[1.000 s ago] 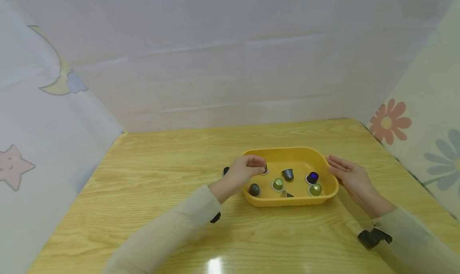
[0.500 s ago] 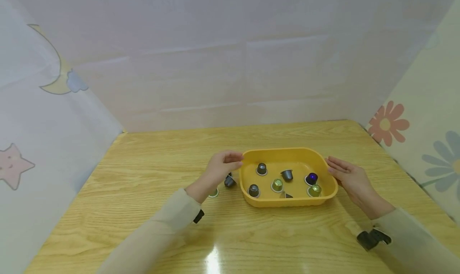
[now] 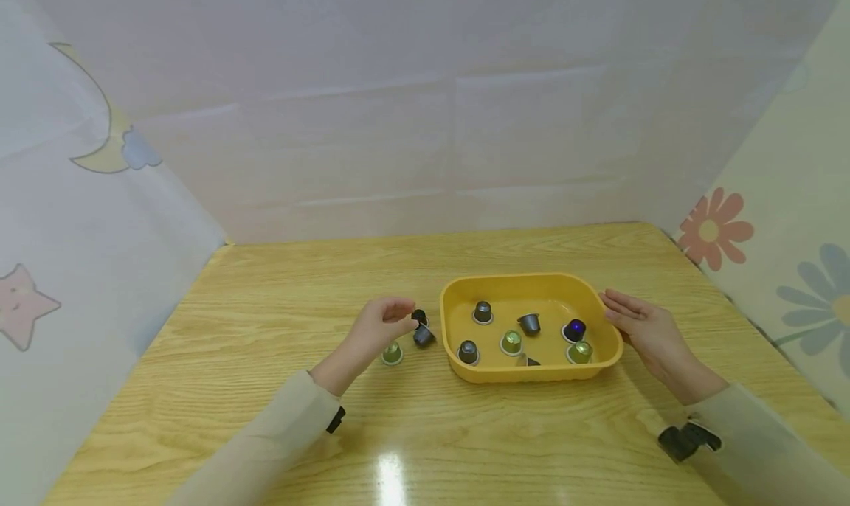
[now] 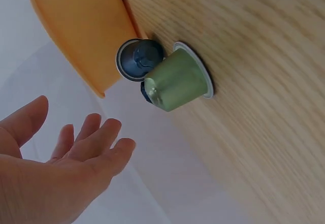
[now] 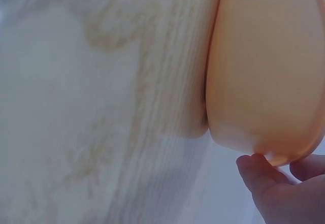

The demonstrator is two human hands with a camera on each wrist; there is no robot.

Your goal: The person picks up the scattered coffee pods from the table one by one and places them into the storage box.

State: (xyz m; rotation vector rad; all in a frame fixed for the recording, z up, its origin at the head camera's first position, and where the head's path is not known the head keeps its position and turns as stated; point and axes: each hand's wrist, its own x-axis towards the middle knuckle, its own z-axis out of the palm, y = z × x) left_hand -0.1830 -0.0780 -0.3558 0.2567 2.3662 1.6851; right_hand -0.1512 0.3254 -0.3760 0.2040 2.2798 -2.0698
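Note:
My left hand [image 3: 372, 333] hovers left of the yellow tub [image 3: 531, 374], thumb and fingers apart with nothing between them. Close by its fingertips are a black coffee capsule [image 3: 420, 316] and a dark grey coffee capsule [image 3: 423, 335] lying tipped. Below them a green coffee capsule [image 3: 392, 352] stands on its rim. In the left wrist view the green capsule [image 4: 180, 79] overlaps the dark one [image 4: 139, 59], and the hand [image 4: 71, 170] is apart from both. My right hand [image 3: 654, 336] holds the tub's right end, fingertips and thumb at its rim in the right wrist view.
Inside the tub sit several coffee capsules: grey ones [image 3: 482, 312], green ones [image 3: 511, 342] and a dark blue one [image 3: 574, 330]. Some stand, others lie tipped. The wooden table [image 3: 299, 285] ends at a pale back wall [image 3: 425, 152], with printed side walls left and right.
My left hand has moved from over the tub, past its left rim, to the loose capsules. A dark capsule near its fingers earlier now stands in the tub. The right hand stays at the tub.

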